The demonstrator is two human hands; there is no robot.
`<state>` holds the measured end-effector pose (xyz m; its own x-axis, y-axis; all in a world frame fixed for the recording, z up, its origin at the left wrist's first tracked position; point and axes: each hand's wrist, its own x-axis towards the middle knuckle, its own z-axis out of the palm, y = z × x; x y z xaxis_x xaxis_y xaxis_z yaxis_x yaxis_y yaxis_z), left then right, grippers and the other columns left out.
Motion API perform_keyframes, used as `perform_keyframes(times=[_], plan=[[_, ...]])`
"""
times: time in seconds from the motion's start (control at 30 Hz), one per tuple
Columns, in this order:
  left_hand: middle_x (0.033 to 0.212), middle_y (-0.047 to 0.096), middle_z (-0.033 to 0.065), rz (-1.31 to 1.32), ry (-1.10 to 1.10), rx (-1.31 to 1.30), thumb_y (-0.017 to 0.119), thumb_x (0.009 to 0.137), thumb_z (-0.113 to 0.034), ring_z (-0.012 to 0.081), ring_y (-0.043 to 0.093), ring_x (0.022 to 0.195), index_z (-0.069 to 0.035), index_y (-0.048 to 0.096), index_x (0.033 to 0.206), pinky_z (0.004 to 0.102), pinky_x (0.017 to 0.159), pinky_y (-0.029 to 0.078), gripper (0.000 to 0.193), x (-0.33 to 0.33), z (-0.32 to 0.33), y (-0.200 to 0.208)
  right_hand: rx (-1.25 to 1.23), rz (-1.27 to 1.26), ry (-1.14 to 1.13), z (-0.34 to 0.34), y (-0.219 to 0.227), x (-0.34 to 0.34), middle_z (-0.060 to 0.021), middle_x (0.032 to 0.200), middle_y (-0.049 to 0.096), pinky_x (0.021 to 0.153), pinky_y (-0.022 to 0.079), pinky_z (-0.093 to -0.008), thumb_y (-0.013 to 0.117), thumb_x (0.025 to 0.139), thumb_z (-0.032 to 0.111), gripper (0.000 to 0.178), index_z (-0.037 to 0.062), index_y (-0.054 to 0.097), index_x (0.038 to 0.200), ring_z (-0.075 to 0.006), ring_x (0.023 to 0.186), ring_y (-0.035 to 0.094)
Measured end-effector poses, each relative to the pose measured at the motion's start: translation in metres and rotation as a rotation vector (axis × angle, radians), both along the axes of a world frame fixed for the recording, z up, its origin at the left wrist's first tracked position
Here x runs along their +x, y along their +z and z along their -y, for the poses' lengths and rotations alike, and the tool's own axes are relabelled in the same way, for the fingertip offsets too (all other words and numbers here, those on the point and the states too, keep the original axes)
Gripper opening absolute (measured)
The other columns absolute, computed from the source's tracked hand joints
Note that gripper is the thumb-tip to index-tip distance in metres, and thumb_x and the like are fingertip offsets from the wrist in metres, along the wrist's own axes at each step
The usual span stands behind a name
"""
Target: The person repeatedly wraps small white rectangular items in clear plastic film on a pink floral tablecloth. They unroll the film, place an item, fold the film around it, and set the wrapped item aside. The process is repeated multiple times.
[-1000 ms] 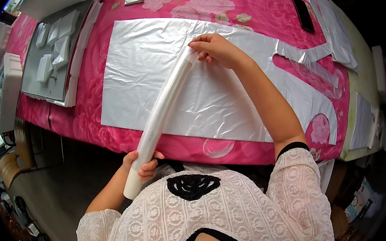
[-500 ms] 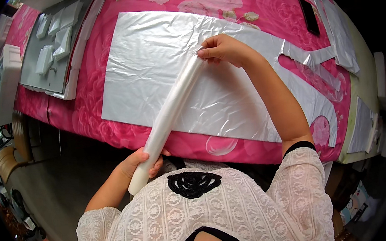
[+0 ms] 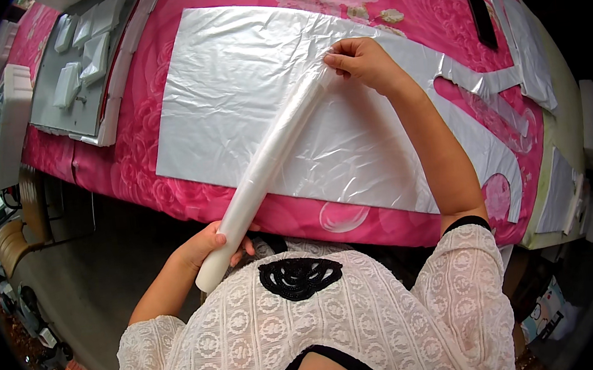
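A long white roll of thin plastic film (image 3: 256,175) slants from near my body up over the table. My left hand (image 3: 211,248) is wrapped round its lower part, near the table's front edge. At the far end my right hand (image 3: 352,62) pinches the film between thumb and fingers. Underneath lies a large silvery-white plastic sheet (image 3: 216,78), flat and lightly wrinkled. The sheet's right end has handle-like strips and curved cut-outs, through which the pink tablecloth shows.
The tablecloth (image 3: 138,158) is pink with flowers. A black phone (image 3: 481,19) lies at the far right, beside more folded plastic sheets (image 3: 528,52). On the left, a grey board (image 3: 47,81) carries several small white packets (image 3: 95,58). A wooden chair (image 3: 13,243) stands at the lower left.
My right hand has moved slightly up and to the right with the film's end, so the film reaches farther. My left hand keeps its grip on the roll.
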<state>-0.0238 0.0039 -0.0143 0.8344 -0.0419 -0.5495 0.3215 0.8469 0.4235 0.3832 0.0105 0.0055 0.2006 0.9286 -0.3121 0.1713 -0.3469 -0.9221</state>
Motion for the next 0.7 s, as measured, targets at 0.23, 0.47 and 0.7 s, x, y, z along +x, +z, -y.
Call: perform_keyframes(times=[0.23, 0.47, 0.7], plan=[[0.093, 0.065, 0.0108, -0.115, -0.088, -0.058, 0.080, 0.066, -0.037, 0.0139, 0.062, 0.074, 0.002, 0.048, 0.122, 0.0252, 0.070, 0.051, 0.075, -0.043, -0.003, -0.002, 0.066, 0.111, -0.191, 0.009, -0.017, 0.069, 0.0031, 0.068, 0.057, 0.054, 0.039, -0.0202, 0.064, 0.084, 0.017, 0.017, 0.0012, 0.065, 0.088, -0.0050, 0.061, 0.049], [0.099, 0.064, 0.0108, -0.207, -0.269, -0.149, 0.077, 0.072, -0.020, 0.0179, 0.062, 0.092, 0.002, 0.053, 0.116, 0.0318, 0.082, 0.050, 0.055, -0.112, -0.013, 0.007, 0.098, 0.218, -0.330, 0.025, -0.022, 0.132, 0.0032, 0.070, 0.057, 0.057, 0.040, -0.0200, 0.064, 0.085, 0.017, 0.017, 0.0010, 0.066, 0.090, -0.0048, 0.062, 0.048], [0.104, 0.064, 0.0098, 0.048, -0.683, 0.879, 0.079, 0.070, -0.021, 0.0180, 0.060, 0.097, -0.001, 0.054, 0.121, 0.0306, 0.086, 0.046, 0.059, 0.017, -0.079, 0.054, 0.126, 0.193, -0.152, 0.004, -0.018, 0.094, 0.0033, 0.071, 0.058, 0.059, 0.041, -0.0199, 0.064, 0.085, 0.018, 0.017, 0.0016, 0.066, 0.091, -0.0045, 0.064, 0.049]])
